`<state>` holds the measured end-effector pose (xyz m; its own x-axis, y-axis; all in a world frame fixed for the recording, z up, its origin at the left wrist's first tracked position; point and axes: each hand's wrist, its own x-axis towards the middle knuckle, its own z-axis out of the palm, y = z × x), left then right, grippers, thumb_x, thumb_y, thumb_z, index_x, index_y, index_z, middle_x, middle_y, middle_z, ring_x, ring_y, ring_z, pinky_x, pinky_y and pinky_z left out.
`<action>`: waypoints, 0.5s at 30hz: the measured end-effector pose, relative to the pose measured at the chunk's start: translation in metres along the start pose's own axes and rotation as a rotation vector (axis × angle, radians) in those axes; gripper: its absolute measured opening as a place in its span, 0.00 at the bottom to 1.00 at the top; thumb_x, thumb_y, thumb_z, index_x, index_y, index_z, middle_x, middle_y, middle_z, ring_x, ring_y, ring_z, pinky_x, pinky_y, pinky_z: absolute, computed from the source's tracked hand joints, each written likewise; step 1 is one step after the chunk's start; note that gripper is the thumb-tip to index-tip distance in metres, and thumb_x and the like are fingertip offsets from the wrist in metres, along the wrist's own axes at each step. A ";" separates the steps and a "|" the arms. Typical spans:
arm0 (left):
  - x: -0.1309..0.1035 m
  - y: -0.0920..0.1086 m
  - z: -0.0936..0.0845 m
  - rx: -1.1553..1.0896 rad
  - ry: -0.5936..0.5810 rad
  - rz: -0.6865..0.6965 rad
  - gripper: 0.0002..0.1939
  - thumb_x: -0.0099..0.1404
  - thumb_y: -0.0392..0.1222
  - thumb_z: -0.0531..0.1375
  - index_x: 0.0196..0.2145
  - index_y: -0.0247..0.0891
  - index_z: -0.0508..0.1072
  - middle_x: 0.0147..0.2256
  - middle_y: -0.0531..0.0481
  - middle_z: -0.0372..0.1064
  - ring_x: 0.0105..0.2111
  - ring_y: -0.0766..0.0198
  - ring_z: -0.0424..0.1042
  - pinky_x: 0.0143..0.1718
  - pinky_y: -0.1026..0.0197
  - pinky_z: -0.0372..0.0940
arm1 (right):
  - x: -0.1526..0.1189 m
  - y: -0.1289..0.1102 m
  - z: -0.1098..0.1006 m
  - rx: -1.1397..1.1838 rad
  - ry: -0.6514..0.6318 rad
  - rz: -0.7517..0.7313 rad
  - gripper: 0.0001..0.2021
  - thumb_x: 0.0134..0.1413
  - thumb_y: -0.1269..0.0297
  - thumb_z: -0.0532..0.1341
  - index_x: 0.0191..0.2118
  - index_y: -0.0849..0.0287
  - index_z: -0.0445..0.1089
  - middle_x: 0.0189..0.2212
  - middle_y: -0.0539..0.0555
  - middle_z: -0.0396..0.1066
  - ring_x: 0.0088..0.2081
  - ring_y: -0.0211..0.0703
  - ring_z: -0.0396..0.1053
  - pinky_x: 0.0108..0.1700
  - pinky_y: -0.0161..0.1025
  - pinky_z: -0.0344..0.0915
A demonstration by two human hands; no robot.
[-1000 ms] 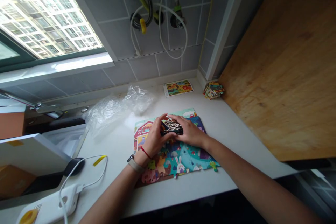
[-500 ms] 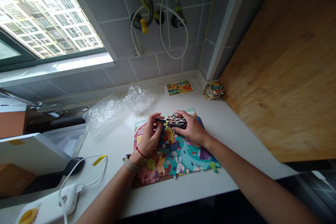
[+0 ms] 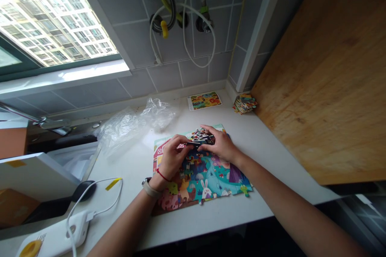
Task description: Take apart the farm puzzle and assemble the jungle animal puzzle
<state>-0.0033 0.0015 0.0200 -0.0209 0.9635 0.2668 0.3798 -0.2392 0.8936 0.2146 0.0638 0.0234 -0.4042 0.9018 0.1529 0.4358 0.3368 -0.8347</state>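
Observation:
Over a colourful jigsaw puzzle point(image 3: 218, 180), joined from interlocking pieces and lying on the white counter, both my hands are held close together. Thumb and fingers of my right hand point(image 3: 222, 144) curl round a stack of loose puzzle pieces point(image 3: 202, 134), whose pale edges show in a jumble. My left hand point(image 3: 172, 156), with a watch and a red string at the wrist, pinches dark puzzle pieces point(image 3: 194, 143) against the near left side of that stack. How many pieces it grips is hidden by the fingers. A white rabbit and a green frog show along the puzzle's near edge.
Crumpled clear plastic point(image 3: 132, 122) lies left of the puzzle. Behind it are a picture card point(image 3: 205, 100) and another pile of pieces point(image 3: 245, 104) beside the wooden panel point(image 3: 325, 88). A white power bank point(image 3: 60, 235) with a cable lies at the front left.
My left hand has shifted slightly right, bringing its dark pieces up against the stack, and its fingers have closed more. My right hand has stayed nearly still round the stack.

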 end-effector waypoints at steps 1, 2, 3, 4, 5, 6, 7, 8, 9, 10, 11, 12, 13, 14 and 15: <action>0.000 -0.001 0.000 0.046 0.004 0.025 0.03 0.64 0.41 0.67 0.36 0.41 0.79 0.38 0.48 0.75 0.40 0.59 0.76 0.35 0.62 0.75 | 0.000 0.000 0.000 0.006 -0.009 -0.009 0.40 0.44 0.54 0.78 0.64 0.51 0.69 0.52 0.56 0.78 0.53 0.55 0.76 0.58 0.51 0.69; 0.000 -0.001 0.001 0.077 0.005 0.039 0.03 0.64 0.40 0.67 0.36 0.41 0.79 0.38 0.48 0.74 0.40 0.59 0.76 0.34 0.63 0.74 | 0.000 0.000 0.000 0.016 -0.018 -0.019 0.39 0.44 0.54 0.78 0.64 0.50 0.69 0.53 0.56 0.78 0.54 0.55 0.76 0.58 0.51 0.69; -0.001 -0.002 0.002 0.085 0.005 0.037 0.04 0.63 0.40 0.68 0.37 0.41 0.79 0.38 0.48 0.73 0.41 0.59 0.75 0.34 0.63 0.74 | -0.001 -0.001 0.001 0.027 -0.026 -0.031 0.39 0.44 0.54 0.77 0.64 0.50 0.69 0.54 0.56 0.77 0.54 0.55 0.75 0.59 0.51 0.69; -0.001 -0.003 0.003 0.068 0.009 0.020 0.07 0.63 0.40 0.68 0.40 0.41 0.78 0.39 0.48 0.73 0.41 0.59 0.75 0.34 0.62 0.75 | -0.001 -0.001 0.001 0.038 -0.032 -0.044 0.38 0.45 0.54 0.77 0.63 0.50 0.69 0.55 0.56 0.77 0.55 0.55 0.75 0.60 0.51 0.69; -0.002 -0.003 0.005 0.036 0.015 -0.006 0.11 0.62 0.40 0.68 0.44 0.42 0.77 0.40 0.49 0.72 0.42 0.58 0.76 0.35 0.62 0.76 | -0.002 -0.002 0.002 0.049 -0.037 -0.057 0.38 0.46 0.54 0.77 0.63 0.50 0.69 0.56 0.57 0.76 0.55 0.55 0.75 0.60 0.52 0.68; -0.003 -0.004 0.007 -0.005 0.024 -0.034 0.16 0.62 0.40 0.69 0.48 0.42 0.75 0.42 0.48 0.72 0.43 0.58 0.76 0.35 0.61 0.76 | -0.003 -0.003 0.003 0.058 -0.039 -0.069 0.37 0.47 0.54 0.76 0.63 0.50 0.69 0.57 0.57 0.76 0.56 0.55 0.74 0.61 0.52 0.68; -0.004 -0.004 0.008 -0.046 0.032 -0.056 0.21 0.62 0.40 0.69 0.52 0.43 0.72 0.44 0.47 0.71 0.45 0.57 0.76 0.35 0.61 0.77 | -0.003 -0.004 0.004 0.065 -0.041 -0.080 0.36 0.48 0.54 0.76 0.63 0.50 0.69 0.57 0.57 0.76 0.56 0.55 0.74 0.61 0.52 0.68; -0.005 -0.005 0.009 -0.078 0.033 -0.070 0.25 0.61 0.40 0.69 0.54 0.43 0.70 0.48 0.46 0.70 0.46 0.57 0.77 0.35 0.60 0.78 | -0.004 -0.005 0.004 0.071 -0.042 -0.091 0.35 0.49 0.55 0.75 0.63 0.50 0.69 0.57 0.57 0.75 0.57 0.55 0.74 0.61 0.52 0.68; -0.005 -0.005 0.010 -0.099 0.030 -0.074 0.26 0.61 0.41 0.69 0.56 0.44 0.68 0.51 0.45 0.69 0.47 0.57 0.76 0.36 0.60 0.78 | -0.005 -0.006 0.005 0.078 -0.038 -0.098 0.34 0.50 0.55 0.74 0.63 0.49 0.70 0.58 0.57 0.75 0.57 0.55 0.74 0.62 0.52 0.68; -0.005 -0.005 0.009 -0.111 0.025 -0.072 0.27 0.61 0.41 0.70 0.56 0.45 0.67 0.55 0.44 0.67 0.48 0.56 0.76 0.36 0.60 0.79 | -0.005 -0.006 0.005 0.086 -0.028 -0.100 0.33 0.50 0.55 0.74 0.63 0.50 0.70 0.58 0.57 0.75 0.57 0.54 0.74 0.61 0.51 0.68; -0.004 -0.005 0.008 -0.122 0.020 -0.071 0.28 0.60 0.41 0.70 0.56 0.45 0.67 0.58 0.43 0.65 0.50 0.56 0.76 0.36 0.59 0.79 | -0.005 -0.007 0.005 0.095 -0.011 -0.095 0.33 0.50 0.56 0.74 0.62 0.50 0.70 0.57 0.57 0.75 0.57 0.54 0.74 0.61 0.51 0.68; -0.003 -0.004 0.007 -0.137 0.018 -0.072 0.28 0.60 0.41 0.70 0.56 0.46 0.67 0.59 0.43 0.64 0.51 0.56 0.75 0.37 0.59 0.80 | -0.005 -0.007 0.005 0.105 0.016 -0.080 0.33 0.50 0.56 0.74 0.62 0.51 0.70 0.56 0.56 0.76 0.56 0.54 0.75 0.60 0.50 0.69; -0.002 -0.004 0.005 -0.156 0.017 -0.079 0.29 0.60 0.41 0.71 0.56 0.46 0.67 0.60 0.43 0.63 0.52 0.55 0.75 0.37 0.59 0.80 | -0.005 -0.006 0.005 0.119 0.050 -0.059 0.33 0.50 0.56 0.73 0.62 0.51 0.70 0.55 0.56 0.76 0.55 0.53 0.75 0.60 0.49 0.70; -0.001 -0.003 0.003 -0.177 0.022 -0.086 0.29 0.59 0.42 0.71 0.56 0.46 0.67 0.61 0.43 0.63 0.53 0.55 0.74 0.37 0.60 0.80 | -0.004 -0.005 0.005 0.137 0.087 -0.035 0.33 0.50 0.55 0.73 0.62 0.52 0.70 0.54 0.57 0.77 0.54 0.53 0.76 0.59 0.49 0.70; 0.001 -0.001 0.001 -0.202 0.035 -0.092 0.28 0.59 0.42 0.71 0.55 0.46 0.68 0.60 0.43 0.64 0.53 0.55 0.75 0.37 0.61 0.80 | -0.004 -0.004 0.005 0.161 0.120 -0.013 0.33 0.50 0.55 0.73 0.62 0.53 0.70 0.53 0.57 0.77 0.54 0.53 0.76 0.58 0.49 0.71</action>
<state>-0.0025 0.0026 0.0183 -0.0803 0.9786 0.1897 0.1823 -0.1727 0.9680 0.2103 0.0576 0.0238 -0.3058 0.9268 0.2178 0.2935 0.3094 -0.9045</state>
